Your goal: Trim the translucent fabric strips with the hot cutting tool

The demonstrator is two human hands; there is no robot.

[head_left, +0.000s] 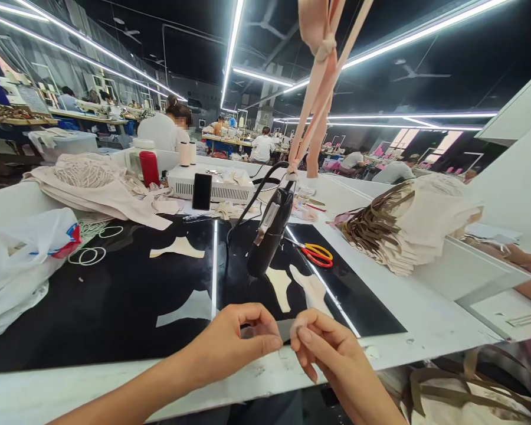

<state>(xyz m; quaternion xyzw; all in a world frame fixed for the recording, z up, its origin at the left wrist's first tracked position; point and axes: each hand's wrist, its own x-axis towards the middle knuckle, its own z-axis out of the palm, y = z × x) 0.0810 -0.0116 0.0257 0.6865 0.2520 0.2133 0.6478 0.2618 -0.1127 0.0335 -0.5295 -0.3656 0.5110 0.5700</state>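
Note:
Above the front edge of the table, my left hand [243,336] and my right hand [323,348] pinch a small translucent sheet piece [285,330] between them, mostly covered by the fingers. Just beyond lie a translucent shaped piece [186,309], a cream fabric piece [279,288] and a pale pink fabric piece [310,287] on the black mat [92,307]. Another cream piece [177,248] lies farther back. A black handheld device [272,233] hangs on pink fabric straps [318,88], its lower end close to the cream piece.
Scissors [316,254] with red and yellow handles lie right of the device. A white plastic bag [22,265] and piled garments [110,183] are left. A stack of cream pieces with brown straps [407,218] stands right. A phone [202,192] leans at the back.

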